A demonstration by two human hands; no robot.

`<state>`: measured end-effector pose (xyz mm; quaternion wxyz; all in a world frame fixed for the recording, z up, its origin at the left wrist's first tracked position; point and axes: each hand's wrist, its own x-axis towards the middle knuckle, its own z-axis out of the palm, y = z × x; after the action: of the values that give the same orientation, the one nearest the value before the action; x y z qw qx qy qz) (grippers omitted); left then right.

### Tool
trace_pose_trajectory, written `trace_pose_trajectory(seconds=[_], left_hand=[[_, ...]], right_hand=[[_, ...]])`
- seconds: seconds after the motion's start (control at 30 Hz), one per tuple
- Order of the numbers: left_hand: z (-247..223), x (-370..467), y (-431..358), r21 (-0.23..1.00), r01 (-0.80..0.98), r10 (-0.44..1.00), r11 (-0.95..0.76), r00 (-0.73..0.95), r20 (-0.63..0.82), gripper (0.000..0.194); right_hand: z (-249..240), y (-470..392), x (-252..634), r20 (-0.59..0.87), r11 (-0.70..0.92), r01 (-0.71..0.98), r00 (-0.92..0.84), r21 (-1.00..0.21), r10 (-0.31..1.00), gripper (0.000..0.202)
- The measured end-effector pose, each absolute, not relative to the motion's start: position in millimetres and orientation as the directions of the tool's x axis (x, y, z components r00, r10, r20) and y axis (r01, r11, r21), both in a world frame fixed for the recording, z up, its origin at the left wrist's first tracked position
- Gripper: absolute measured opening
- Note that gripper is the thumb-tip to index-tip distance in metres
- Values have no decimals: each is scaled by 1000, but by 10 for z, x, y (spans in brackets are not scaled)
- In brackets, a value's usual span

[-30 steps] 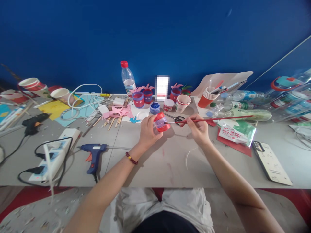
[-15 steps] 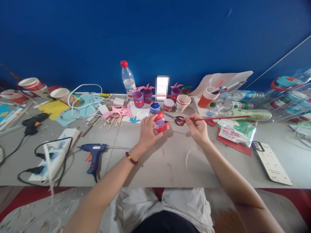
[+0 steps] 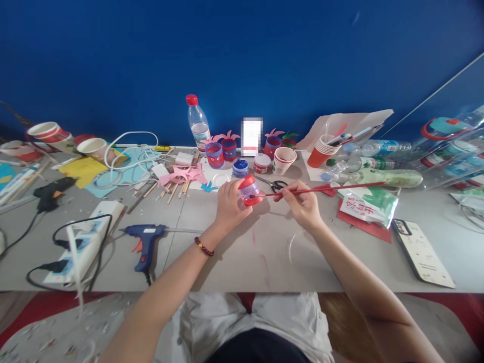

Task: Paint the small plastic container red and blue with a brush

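Observation:
My left hand [image 3: 231, 207] is closed around a small piece of plastic bottle [image 3: 248, 190], painted red at both ends with a pale purple middle. Between the thumb and fingers of my right hand [image 3: 302, 204] is a long red paintbrush [image 3: 340, 188], its dark tip touching or very near the front of the piece. Just behind stand an open jar of blue paint [image 3: 240, 166] and a jar with a pale lid [image 3: 262, 163]. Black-handled scissors [image 3: 279, 184] lie beyond the brush.
Painted cups with paper leaves [image 3: 215, 156] stand near the wall, beside a red-capped bottle [image 3: 198, 121]. To the left are a blue glue gun [image 3: 145, 242], a power strip [image 3: 88, 242] and pink paper cutouts [image 3: 183, 174]. A phone [image 3: 423, 254] and plastic bottles [image 3: 383, 148] are at right.
My right hand has moved a little left and down, carrying the brush tip lower across the purple middle. My left hand keeps its hold on the piece with barely any movement.

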<state>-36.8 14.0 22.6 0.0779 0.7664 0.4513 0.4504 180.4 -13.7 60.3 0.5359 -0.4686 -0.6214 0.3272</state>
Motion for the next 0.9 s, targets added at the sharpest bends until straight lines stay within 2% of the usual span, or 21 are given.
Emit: trace_pose_trajectory(seconds=[0.27,0.57,0.73,0.9], left_hand=[[216,-361,142,523,630,761,-574,176,624,62],[224,-394,140,526,655,784,-542,170,597,74],[249,-383,117,538,647,792,-541,177,584,81],[215,-374,126,541,646,800,-539,191,569,86]], right_hand=[[651,-151,1739,479,461,350,-38,-816,877,20],[681,-88,1854,508,414,455,101,-788,855,22],[662,-119,1851,462,380,383,149,-842,875,23],[665,-189,1781,393,371,293,17,-881,919,24]])
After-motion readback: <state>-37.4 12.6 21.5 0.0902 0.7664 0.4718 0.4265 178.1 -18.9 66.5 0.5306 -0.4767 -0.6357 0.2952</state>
